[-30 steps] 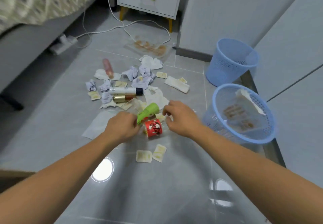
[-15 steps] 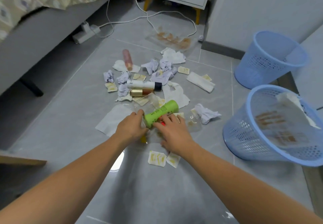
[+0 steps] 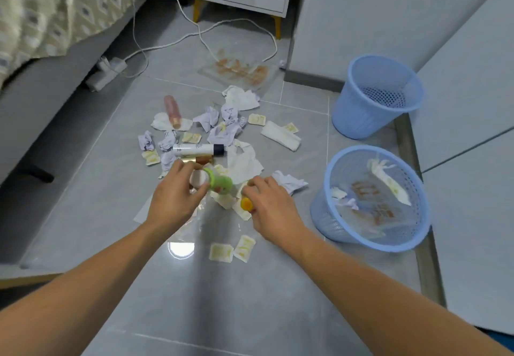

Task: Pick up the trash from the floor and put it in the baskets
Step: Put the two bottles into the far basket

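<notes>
Gripping the green bottle [image 3: 219,183] left hand [image 3: 178,197] and an orange-capped item [image 3: 246,204] right hand [image 3: 271,208], nearer basket [image 3: 347,155] lies rightward.

Two bare forearms reach into view from the bottom corners, with no sleeves showing up to the frame edge. The left hand [image 3: 178,200] and the right hand [image 3: 274,211] wear no gloves, rings, watch or wristband.
</notes>
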`<action>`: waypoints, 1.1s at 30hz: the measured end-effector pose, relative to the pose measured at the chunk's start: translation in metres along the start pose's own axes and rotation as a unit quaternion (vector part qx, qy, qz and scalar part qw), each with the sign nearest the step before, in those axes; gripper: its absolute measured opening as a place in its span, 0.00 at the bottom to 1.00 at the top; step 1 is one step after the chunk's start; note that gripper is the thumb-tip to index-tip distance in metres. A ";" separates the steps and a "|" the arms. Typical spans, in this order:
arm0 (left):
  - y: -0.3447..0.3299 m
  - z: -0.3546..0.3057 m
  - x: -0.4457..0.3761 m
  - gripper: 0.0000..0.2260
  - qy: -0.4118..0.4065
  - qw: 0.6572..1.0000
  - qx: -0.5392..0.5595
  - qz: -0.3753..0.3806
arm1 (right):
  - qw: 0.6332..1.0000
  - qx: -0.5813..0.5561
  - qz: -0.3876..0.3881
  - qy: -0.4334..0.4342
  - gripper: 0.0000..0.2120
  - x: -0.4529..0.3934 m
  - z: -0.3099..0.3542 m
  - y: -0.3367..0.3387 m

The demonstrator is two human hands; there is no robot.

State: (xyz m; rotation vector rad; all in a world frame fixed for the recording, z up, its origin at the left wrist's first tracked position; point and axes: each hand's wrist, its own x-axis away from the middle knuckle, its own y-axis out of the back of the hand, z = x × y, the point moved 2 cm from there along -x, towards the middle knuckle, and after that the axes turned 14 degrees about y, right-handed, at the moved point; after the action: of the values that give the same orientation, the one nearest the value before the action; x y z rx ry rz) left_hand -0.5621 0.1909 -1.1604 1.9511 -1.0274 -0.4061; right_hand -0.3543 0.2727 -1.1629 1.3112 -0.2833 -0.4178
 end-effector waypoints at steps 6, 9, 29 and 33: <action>0.082 -0.128 0.016 0.12 -0.005 0.997 -0.061 0.047 | 0.972 -0.177 -0.112 -0.109 0.11 0.040 -0.014 0.134; 0.119 -0.195 0.018 0.13 -0.016 0.994 -0.077 0.082 | 0.958 -0.213 -0.117 -0.154 0.11 0.051 -0.027 0.206; 0.055 -0.441 -0.138 0.13 -0.089 0.985 0.025 0.148 | 0.837 -0.196 -0.286 -0.424 0.13 0.041 -0.267 0.356; -0.022 -0.470 -0.181 0.14 -0.095 0.986 0.022 0.136 | 0.842 -0.195 -0.281 -0.417 0.10 0.025 -0.347 0.316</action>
State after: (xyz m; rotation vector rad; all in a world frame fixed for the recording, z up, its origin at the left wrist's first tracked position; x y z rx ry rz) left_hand -0.3714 0.5971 -0.9297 1.8017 -1.4156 -0.4248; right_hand -0.1398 0.6260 -0.9394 0.7161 -0.5019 -1.4830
